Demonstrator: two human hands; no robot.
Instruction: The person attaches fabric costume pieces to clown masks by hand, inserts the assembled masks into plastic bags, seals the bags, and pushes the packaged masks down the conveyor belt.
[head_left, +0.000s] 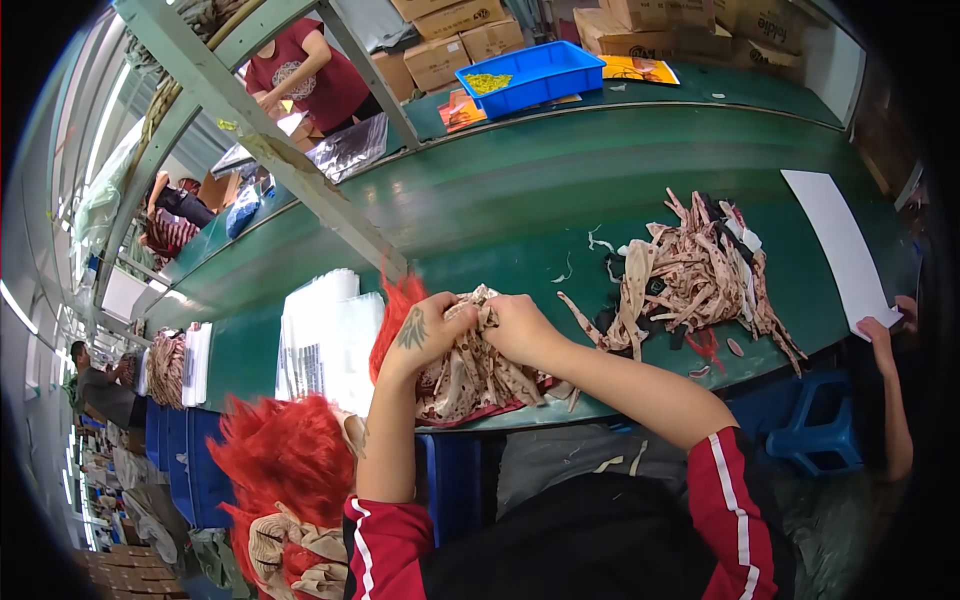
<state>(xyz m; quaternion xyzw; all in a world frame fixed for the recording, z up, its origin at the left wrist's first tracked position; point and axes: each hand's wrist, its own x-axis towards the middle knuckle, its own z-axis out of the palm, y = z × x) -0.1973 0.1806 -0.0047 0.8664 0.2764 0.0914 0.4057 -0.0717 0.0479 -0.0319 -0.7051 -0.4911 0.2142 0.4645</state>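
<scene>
My left hand (435, 328) and my right hand (518, 326) are close together, fingers pinched on a bunched beige cloth piece with dark reddish spots (470, 372). The cloth rests at the near edge of the green bench. Bright red hair-like fibre (393, 318) sticks up behind my left hand; whether it is joined to the cloth is hidden. To the right lies a tangled pile of similar spotted cloth strips (700, 270). Below my left forearm is a large bundle of red fibre (285, 450) with beige knitted pieces (298, 550).
White sheets in clear plastic (320, 325) lie left of my hands. A long white card (840, 245) is at the right, with another person's hand (878, 330) at its end. A blue tray (530, 80) stands across the bench. A slanted metal post (290, 165) rises ahead; a blue stool (815, 425) is below right.
</scene>
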